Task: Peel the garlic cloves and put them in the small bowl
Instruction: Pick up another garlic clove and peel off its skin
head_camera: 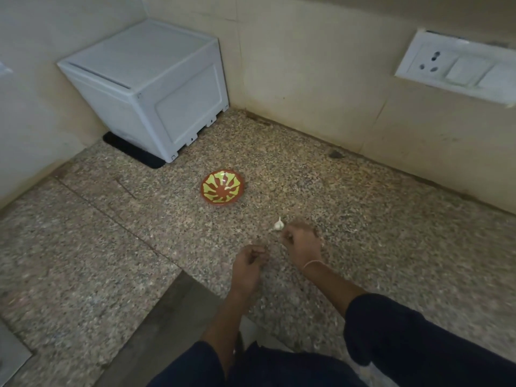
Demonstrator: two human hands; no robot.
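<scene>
A small red-brown bowl (222,190) with a yellow-green pattern stands on the granite counter (377,219). One small pale piece (227,188) lies inside it. A white garlic bulb (278,224) rests on the counter to the right of the bowl and nearer to me. My right hand (301,243) hovers just right of the bulb, knuckles up and fingers curled in. My left hand (250,261) is lower left of it, fingers also curled. No clove shows in either hand; the palms face away from me.
A white plastic box (148,88) on a black mat (131,150) fills the back left corner. A wall socket and switch plate (458,68) is mounted at the upper right. The counter's inner edge (195,277) drops away near my left forearm.
</scene>
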